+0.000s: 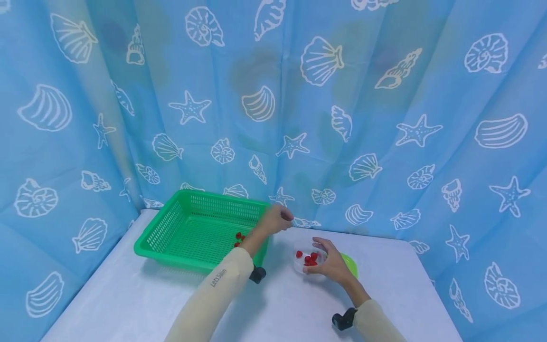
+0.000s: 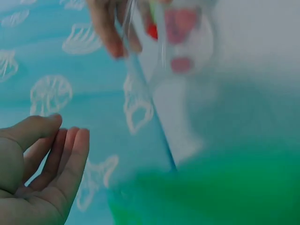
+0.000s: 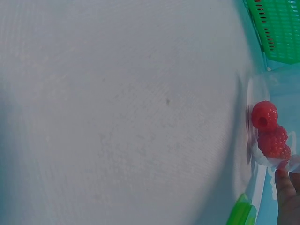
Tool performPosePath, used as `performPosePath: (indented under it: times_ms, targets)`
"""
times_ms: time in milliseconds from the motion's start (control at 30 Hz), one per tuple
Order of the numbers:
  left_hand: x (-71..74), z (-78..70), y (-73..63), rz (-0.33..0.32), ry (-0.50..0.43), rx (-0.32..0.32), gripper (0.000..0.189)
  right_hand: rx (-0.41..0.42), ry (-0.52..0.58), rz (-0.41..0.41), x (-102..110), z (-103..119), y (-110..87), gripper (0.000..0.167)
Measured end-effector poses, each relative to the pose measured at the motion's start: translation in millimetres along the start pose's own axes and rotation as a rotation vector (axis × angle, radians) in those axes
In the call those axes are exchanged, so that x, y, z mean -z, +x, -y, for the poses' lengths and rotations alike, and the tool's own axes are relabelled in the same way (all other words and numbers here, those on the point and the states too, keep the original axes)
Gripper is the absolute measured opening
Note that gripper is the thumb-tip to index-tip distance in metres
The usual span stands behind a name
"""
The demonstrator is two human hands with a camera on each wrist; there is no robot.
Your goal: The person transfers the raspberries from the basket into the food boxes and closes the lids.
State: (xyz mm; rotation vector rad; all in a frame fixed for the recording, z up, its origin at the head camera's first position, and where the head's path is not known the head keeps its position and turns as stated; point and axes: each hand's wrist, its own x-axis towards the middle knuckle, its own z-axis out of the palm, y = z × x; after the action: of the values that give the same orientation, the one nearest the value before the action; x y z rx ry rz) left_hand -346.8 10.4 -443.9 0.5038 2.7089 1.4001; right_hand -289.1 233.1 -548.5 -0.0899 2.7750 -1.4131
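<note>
Raspberries (image 3: 272, 140) sat in a clear cup (image 3: 281, 86), grasped by fingers of the right hand (image 1: 334, 267), and a green basket (image 1: 161, 237) stood near loose, unladen fingers of the left hand (image 1: 272, 221).

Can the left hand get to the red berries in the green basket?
Probably yes. The left hand looks empty and is by the rim, and the basket has no lid over the berries. It would likely just need to pull back, since its arm crosses beside them.
</note>
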Motion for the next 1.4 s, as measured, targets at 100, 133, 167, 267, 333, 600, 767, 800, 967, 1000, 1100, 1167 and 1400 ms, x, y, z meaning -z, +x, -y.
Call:
performPosePath:
  times_ms: [100, 133, 167, 267, 333, 600, 767, 800, 967, 1000, 1100, 1167, 1400]
  targets:
    - [18.0, 18.8, -0.2, -0.080, -0.124, 0.014, 0.014, -0.006, -0.008, -0.002, 0, 1, -1.1, 0.103]
    - [23.0, 25.4, -0.8, -0.104, -0.172, 0.034, 0.015, -0.006, -0.011, -0.003, 0, 1, -1.5, 0.104]
    - [27.6, 31.9, -1.3, -0.127, -0.225, 0.061, 0.016, -0.006, -0.015, -0.004, 0, 2, -1.9, 0.104]
    - [41.2, 46.7, -2.5, -0.175, -0.386, 0.141, 0.021, -0.003, -0.025, -0.010, 0, 2, -2.2, 0.105]
    - [50.0, 53.9, -4.1, -0.196, -0.479, 0.186, 0.025, -0.004, -0.029, -0.010, 0, 1, -1.7, 0.105]
    - [74.4, 89.4, -7.7, -0.203, -0.185, 0.272, 0.025, -0.015, -0.049, -0.012, -1, 1, -0.8, 0.105]
    - [82.4, 105.0, -8.2, -0.134, -0.026, 0.322, 0.020, -0.012, -0.048, -0.016, 0, 2, -1.4, 0.104]
    - [83.1, 106.7, -8.3, -0.115, -0.008, 0.336, 0.027, -0.013, -0.047, -0.018, 0, 2, -1.5, 0.104]
    - [81.1, 112.5, -9.5, -0.044, 0.020, 0.414, 0.041, -0.010, -0.040, -0.020, -1, 1, -1.0, 0.103]
    - [79.8, 113.9, -9.7, -0.045, 0.026, 0.420, 0.040, -0.007, -0.040, -0.018, -1, 1, -0.8, 0.102]
    - [75.2, 118.2, -10.7, -0.056, 0.052, 0.423, 0.037, 0.000, -0.038, -0.016, -1, 0, -0.7, 0.102]
    - [71.5, 121.4, -10.9, -0.060, 0.061, 0.433, 0.035, 0.003, -0.034, -0.020, 0, 0, -1.2, 0.101]
    - [61.1, 125.2, -14.8, -0.091, 0.039, 0.472, 0.015, 0.016, -0.041, -0.017, 2, -1, -1.8, 0.102]
